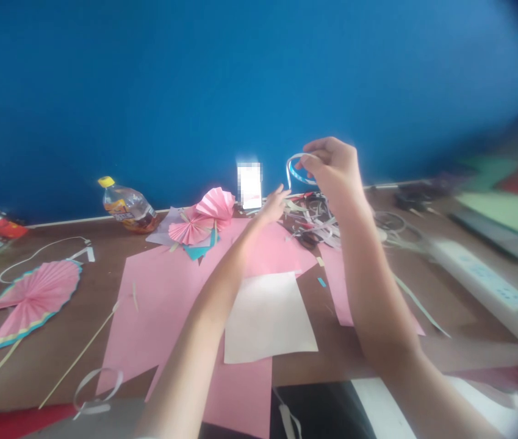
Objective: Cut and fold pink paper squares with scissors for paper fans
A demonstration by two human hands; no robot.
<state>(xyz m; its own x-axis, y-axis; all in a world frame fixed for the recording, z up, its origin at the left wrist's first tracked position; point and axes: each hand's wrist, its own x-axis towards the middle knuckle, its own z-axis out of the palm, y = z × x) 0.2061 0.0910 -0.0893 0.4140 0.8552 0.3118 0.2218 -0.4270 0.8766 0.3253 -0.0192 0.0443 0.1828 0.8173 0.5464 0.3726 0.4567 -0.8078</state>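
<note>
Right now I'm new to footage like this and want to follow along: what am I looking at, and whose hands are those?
No machine here: these are a person's own two bare hands, seen from one camera worn on their head, looking forward and down. The right hand holds up a thin blue-and-white paper loop. The left hand is open, nearest a tangle of paper strips. On the brown table lie pink paper sheets, a white sheet, pleated pink paper fans and a plastic bottle on its side.
</note>
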